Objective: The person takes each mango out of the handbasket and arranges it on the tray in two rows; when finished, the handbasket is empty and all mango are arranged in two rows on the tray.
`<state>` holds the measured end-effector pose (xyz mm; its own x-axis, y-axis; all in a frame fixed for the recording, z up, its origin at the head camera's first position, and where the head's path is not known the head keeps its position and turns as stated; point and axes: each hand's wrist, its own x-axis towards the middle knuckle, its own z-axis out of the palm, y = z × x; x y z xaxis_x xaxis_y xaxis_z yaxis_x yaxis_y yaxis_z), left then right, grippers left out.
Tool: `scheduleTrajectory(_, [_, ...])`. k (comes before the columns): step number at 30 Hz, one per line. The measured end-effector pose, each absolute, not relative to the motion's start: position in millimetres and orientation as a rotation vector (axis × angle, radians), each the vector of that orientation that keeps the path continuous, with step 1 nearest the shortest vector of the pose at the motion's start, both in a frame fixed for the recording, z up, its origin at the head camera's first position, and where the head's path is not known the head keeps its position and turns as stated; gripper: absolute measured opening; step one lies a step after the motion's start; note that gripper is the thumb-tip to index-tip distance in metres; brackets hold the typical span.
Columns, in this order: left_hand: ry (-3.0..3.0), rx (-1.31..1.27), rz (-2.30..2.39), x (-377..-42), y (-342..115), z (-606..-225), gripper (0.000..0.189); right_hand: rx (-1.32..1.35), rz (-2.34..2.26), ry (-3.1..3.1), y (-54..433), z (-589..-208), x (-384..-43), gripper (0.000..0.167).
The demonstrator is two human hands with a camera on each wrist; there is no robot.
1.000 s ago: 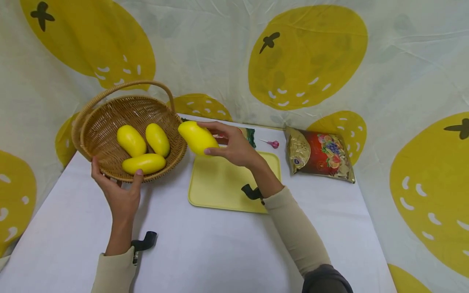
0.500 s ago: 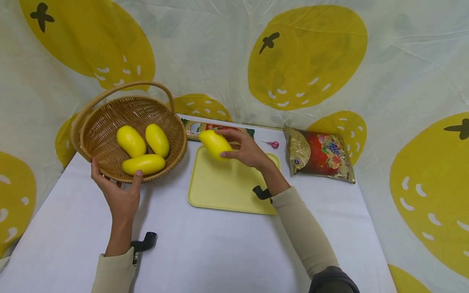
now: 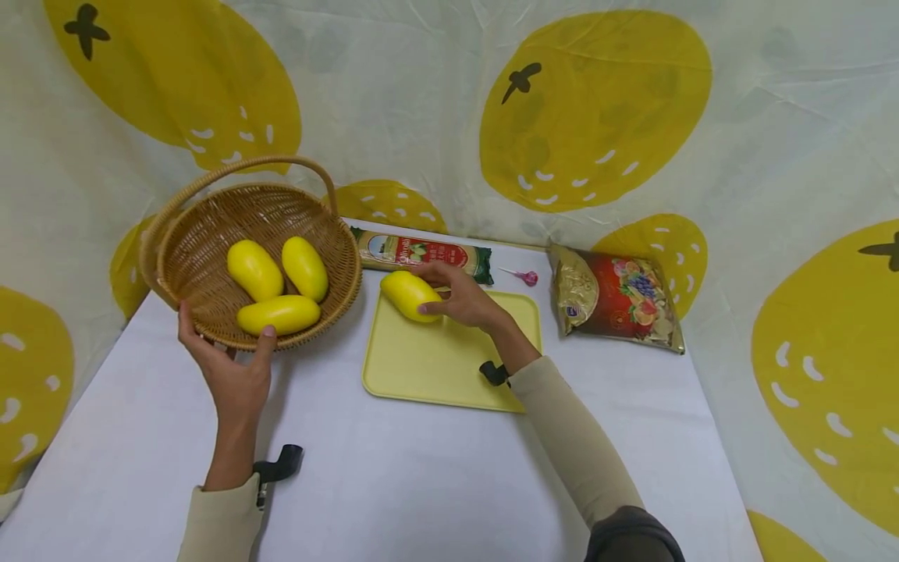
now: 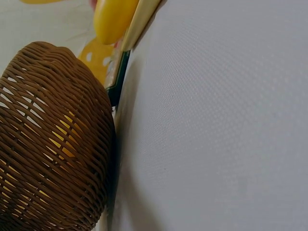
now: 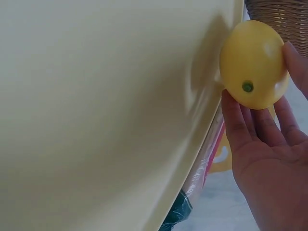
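My left hand (image 3: 237, 382) grips the near rim of a wicker basket (image 3: 204, 234), tilting it toward me, thumb over the edge. Three yellow mangoes lie inside: an upper left mango (image 3: 254, 270), an upper right mango (image 3: 305, 269) and a front mango (image 3: 278, 314). In my right hand (image 3: 463, 298) is another mango (image 3: 410, 296), held between thumb and fingers close over the back left of the yellow tray (image 3: 435, 367). The right wrist view shows the green stem tip of that held mango (image 5: 254, 62). Only the basket's woven outside (image 4: 53, 144) appears in the left wrist view.
Behind the tray lies a long packet with green ends (image 3: 421, 254), with a pink lollipop (image 3: 528, 277) to its right. A red and gold fruit-print bag (image 3: 618, 297) rests at the right. A white cloth (image 3: 379, 484) covers the table; a fruit-print curtain (image 3: 393, 94) hangs behind.
My right hand has carried the mango right, away from the basket, then lowered it toward the tray. My left hand and the basket have stayed in place.
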<state>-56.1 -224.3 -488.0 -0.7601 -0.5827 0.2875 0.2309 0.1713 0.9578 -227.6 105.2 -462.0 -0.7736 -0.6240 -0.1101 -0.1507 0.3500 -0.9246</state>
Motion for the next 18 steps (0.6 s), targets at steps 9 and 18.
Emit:
scheduleTrajectory(9, [-1.844,0.331,-1.641,-55.4,-224.4,-486.3,0.106,-0.714,-1.287,2.267,104.4,-462.5,-231.4,0.056])
scheduleTrajectory(18, [-1.844,0.335,-1.641,-56.0,-225.5,-487.5,0.106,-0.752,-1.242,2.412,101.1,-458.2,-233.2,0.043])
